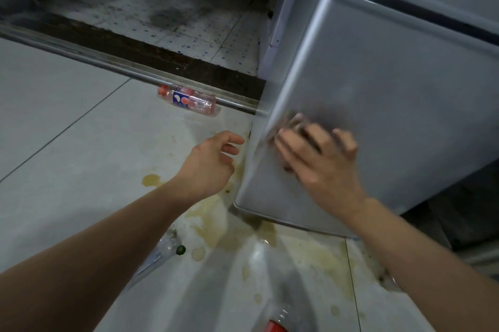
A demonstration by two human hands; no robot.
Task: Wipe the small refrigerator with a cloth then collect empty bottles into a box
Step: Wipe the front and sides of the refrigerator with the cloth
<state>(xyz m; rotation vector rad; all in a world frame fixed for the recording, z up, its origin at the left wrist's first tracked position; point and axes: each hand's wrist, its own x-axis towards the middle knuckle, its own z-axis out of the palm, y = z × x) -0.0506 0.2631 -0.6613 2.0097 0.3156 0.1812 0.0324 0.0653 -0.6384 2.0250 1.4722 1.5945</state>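
Stained floor tiles beside refrigerator. Right hand, fingers spread, presses cloth flat against the lower door; left hand hangs loose, holding nothing. Bottles lie nearby: wet patches could cause slipping underfoot.

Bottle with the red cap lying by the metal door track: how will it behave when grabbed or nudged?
The bottle looks like thin clear plastic and seems empty, so probably light and easily crushed under a firm grip. It lies on its side on smooth floor tile, so a nudge would likely roll or skid it. The door track right behind it should stop it rolling that way.
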